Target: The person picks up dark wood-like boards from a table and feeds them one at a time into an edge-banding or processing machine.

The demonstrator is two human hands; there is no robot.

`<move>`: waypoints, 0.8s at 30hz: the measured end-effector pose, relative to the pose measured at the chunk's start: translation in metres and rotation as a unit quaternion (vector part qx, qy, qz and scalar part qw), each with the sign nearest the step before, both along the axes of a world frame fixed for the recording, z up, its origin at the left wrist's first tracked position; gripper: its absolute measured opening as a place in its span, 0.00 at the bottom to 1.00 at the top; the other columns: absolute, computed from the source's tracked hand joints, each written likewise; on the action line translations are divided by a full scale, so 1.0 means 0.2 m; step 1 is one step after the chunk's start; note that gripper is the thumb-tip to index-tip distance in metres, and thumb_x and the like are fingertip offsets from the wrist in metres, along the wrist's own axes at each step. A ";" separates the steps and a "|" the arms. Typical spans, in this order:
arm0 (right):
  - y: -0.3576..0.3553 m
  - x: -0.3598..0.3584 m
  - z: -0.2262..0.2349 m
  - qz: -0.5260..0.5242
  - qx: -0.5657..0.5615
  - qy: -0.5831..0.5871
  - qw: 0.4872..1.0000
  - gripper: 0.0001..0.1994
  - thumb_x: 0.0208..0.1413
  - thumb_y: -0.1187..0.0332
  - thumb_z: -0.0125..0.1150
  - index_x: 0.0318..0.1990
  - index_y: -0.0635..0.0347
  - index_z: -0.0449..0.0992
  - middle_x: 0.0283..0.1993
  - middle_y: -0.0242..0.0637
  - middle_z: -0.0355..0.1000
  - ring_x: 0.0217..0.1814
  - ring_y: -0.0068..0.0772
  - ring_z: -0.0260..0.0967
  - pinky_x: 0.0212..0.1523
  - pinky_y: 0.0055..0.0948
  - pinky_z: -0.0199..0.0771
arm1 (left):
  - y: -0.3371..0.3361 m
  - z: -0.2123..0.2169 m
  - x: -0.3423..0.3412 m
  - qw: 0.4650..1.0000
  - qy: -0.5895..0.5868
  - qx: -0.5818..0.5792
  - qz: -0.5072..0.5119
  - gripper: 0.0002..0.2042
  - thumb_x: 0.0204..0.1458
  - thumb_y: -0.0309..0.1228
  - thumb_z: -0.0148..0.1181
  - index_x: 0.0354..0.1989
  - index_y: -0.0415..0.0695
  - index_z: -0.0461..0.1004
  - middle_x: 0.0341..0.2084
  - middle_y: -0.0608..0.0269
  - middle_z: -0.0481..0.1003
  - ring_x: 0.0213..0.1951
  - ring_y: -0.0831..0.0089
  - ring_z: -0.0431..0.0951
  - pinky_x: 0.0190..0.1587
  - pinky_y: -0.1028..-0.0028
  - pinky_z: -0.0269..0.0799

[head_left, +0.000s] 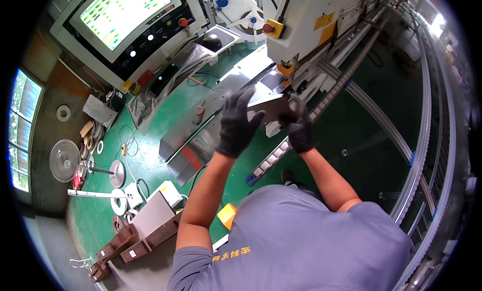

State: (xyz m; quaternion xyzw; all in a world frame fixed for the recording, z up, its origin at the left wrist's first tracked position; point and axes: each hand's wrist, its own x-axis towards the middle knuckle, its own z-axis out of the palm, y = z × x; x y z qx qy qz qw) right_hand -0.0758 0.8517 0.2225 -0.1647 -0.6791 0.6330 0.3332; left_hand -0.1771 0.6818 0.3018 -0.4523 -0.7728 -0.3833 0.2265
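The metal table [175, 136] carries a small roll of tape [199, 110]. On the green floor [90, 210] stand a fan [65, 161] and, near it, a white ring [113, 205].

brown panel [269, 110], black gloves [236, 132], green floor [173, 110], grey shirt [311, 235]

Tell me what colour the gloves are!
Dark grey, nearly black, on both the left hand and the right hand. The head view shows it best.

A brown board [271, 109] is tilted; held in the right hand [299, 128].
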 end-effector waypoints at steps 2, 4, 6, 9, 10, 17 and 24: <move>0.16 0.06 -0.28 -0.057 -0.114 -0.030 0.991 0.27 0.53 0.77 0.67 0.62 0.61 0.70 0.42 0.38 0.78 0.40 0.33 0.79 0.42 0.33 0.80 | 0.02 -0.30 0.03 0.961 -0.274 -0.038 0.014 0.27 0.54 0.31 0.67 0.61 0.40 0.66 0.37 0.50 0.77 0.35 0.60 0.79 0.43 0.63 0.75; 0.30 0.16 -0.61 -0.105 -0.095 -0.082 0.986 0.25 0.53 0.77 0.67 0.60 0.60 0.71 0.41 0.35 0.77 0.39 0.33 0.79 0.41 0.33 0.80 | 0.09 -0.56 0.10 0.903 -0.423 -0.073 -0.017 0.39 0.55 0.34 0.67 0.71 0.36 0.52 0.35 0.49 0.78 0.33 0.65 0.79 0.41 0.66 0.75; 0.17 0.25 -0.53 -0.096 -0.086 -0.131 0.983 0.25 0.52 0.72 0.69 0.59 0.60 0.71 0.41 0.39 0.77 0.40 0.36 0.79 0.42 0.35 0.79 | 0.14 -0.88 0.13 0.855 -0.517 -0.035 0.004 0.46 0.55 0.37 0.67 0.73 0.32 0.42 0.42 0.44 0.76 0.42 0.60 0.78 0.47 0.65 0.74; 0.10 0.35 -0.59 -0.074 0.033 -0.232 0.969 0.27 0.51 0.65 0.71 0.59 0.60 0.72 0.43 0.47 0.78 0.41 0.46 0.79 0.44 0.39 0.79 | 0.36 -1.10 0.18 0.820 -0.566 0.069 0.044 0.51 0.53 0.39 0.67 0.72 0.26 0.36 0.57 0.30 0.69 0.57 0.49 0.75 0.58 0.63 0.71; 0.08 0.36 -0.60 -0.061 0.090 -0.269 0.957 0.28 0.51 0.62 0.72 0.59 0.60 0.72 0.44 0.51 0.78 0.42 0.50 0.79 0.45 0.41 0.79 | 0.44 -1.10 0.18 0.833 -0.539 0.107 0.069 0.51 0.52 0.38 0.68 0.72 0.25 0.37 0.58 0.28 0.68 0.59 0.49 0.74 0.60 0.63 0.70; 0.17 0.23 -0.43 0.041 0.221 -0.350 0.909 0.51 0.45 0.53 0.76 0.72 0.63 0.52 0.53 0.62 0.74 0.52 0.64 0.74 0.51 0.48 0.77 | 0.54 -1.05 0.02 0.809 -0.539 0.231 0.023 0.36 0.49 0.22 0.63 0.68 0.38 0.54 0.52 0.49 0.73 0.51 0.60 0.77 0.52 0.65 0.77; 0.36 0.03 -0.51 0.024 0.180 -0.375 0.909 0.46 0.41 0.61 0.74 0.68 0.66 0.56 0.51 0.64 0.74 0.52 0.63 0.74 0.52 0.47 0.78 | 0.69 -0.97 -0.03 0.717 -0.638 0.279 -0.020 0.36 0.54 0.22 0.59 0.71 0.42 0.52 0.51 0.53 0.75 0.46 0.65 0.80 0.45 0.68 0.80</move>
